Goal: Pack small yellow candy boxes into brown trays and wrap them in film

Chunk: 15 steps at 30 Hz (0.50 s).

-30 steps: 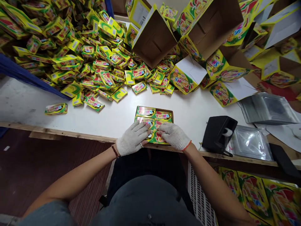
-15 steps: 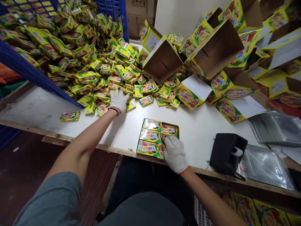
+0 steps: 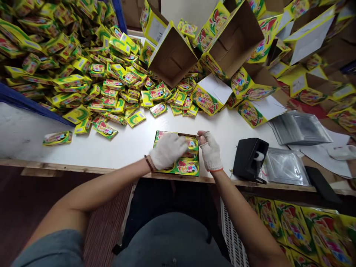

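Observation:
A shallow display box (image 3: pixel 198 163) of small fruit-printed "TWINS" candy boxes (image 3: pixel 187 168) lies near the table's front edge. Over it reaches my left hand (image 3: pixel 168 151), in a white glove, closed on one small candy box (image 3: pixel 192 144) that is blurred by motion. This box is at the right-hand column, just above or inside the display box. My right hand (image 3: pixel 210 151), gloved with bare fingertips, is curled against the display box's back right corner and appears to grip its edge. My left hand hides much of the display box's contents.
Loose candy boxes (image 3: pixel 111 83) spill from a blue crate (image 3: pixel 36 105) at the left. Open empty cartons (image 3: pixel 174 53) are heaped at the back right. A black tape dispenser (image 3: pixel 247 157), clear plastic covers (image 3: pixel 287 167) and a black flat object (image 3: pixel 322 183) lie to the right.
My left hand has moved from the pile to the display box, bringing a candy box. My right hand has shifted from the boxes inside to the display box's right edge. The view has shifted too.

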Each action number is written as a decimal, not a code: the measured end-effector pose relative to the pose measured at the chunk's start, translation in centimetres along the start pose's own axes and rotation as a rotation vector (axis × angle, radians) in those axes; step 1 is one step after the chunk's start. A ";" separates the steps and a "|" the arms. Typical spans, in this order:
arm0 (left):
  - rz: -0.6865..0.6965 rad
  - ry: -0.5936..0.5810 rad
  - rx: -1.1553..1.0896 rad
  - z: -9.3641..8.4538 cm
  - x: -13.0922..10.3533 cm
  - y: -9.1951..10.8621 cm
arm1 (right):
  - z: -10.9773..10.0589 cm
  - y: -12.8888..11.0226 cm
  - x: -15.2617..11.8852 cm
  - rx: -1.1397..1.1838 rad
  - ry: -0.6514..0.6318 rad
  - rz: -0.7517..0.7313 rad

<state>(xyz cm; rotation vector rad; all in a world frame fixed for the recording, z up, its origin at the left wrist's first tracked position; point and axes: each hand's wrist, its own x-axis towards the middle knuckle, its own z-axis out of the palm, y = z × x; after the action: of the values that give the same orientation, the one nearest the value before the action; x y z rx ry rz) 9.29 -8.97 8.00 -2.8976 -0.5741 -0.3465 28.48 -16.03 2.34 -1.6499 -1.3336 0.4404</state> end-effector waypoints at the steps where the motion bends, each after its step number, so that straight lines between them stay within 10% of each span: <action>1: 0.009 -0.017 -0.018 0.2 0.1 1.5 | -0.1 0.2 0.6 -0.044 -0.041 -0.022; 11: -0.200 0.147 -0.472 1.6 -4.4 2.0 | 0.6 -1.4 -0.9 -0.487 -0.309 -0.470; 15: -0.246 0.008 -0.392 2.3 -5.0 2.0 | 0.9 -1.8 -0.3 -0.493 -0.482 -0.575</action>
<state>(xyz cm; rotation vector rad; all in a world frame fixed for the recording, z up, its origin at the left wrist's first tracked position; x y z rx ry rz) 6.02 -12.09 4.26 -3.1942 -0.9634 -0.5609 26.73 -15.96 3.30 -1.4792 -2.3362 0.1662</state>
